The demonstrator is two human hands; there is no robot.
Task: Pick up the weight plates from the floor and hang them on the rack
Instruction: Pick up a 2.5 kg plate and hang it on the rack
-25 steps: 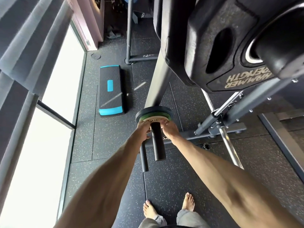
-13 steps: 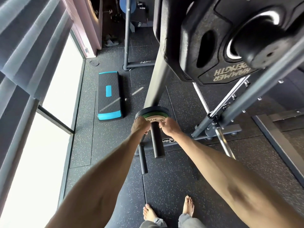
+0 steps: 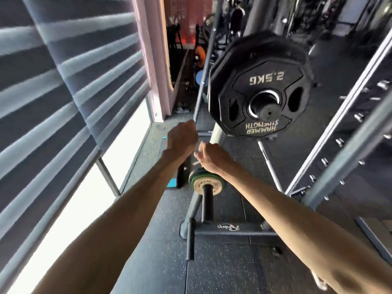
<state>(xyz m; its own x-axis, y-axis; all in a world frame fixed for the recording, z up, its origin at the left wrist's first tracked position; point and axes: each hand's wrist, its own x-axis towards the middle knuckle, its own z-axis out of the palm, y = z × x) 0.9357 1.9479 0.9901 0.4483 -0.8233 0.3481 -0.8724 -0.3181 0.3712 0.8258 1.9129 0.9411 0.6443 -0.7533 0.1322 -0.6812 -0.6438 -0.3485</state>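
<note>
Small plates (image 3: 209,184), green-rimmed with a pale face, hang on a low black peg (image 3: 207,205) of the rack. Both my hands are lifted off them. My left hand (image 3: 182,137) hovers above and left of the plates, fingers loosely curled, holding nothing. Just above the plates is my right hand (image 3: 213,157), fingers relaxed and empty. A larger black plate (image 3: 259,83) marked 2.5 KG hangs on an upper peg, right of and above my hands.
The grey rack base (image 3: 229,230) lies across the speckled rubber floor, with a second short peg (image 3: 189,240) at its left end. Slanted steel uprights (image 3: 339,132) stand to the right. A window with blinds (image 3: 70,85) fills the left. A blue-edged step (image 3: 172,183) peeks out behind my left arm.
Both hands have let go of the small plates on the low peg and risen away from them. The view has tilted upward, showing the whole upper plate.
</note>
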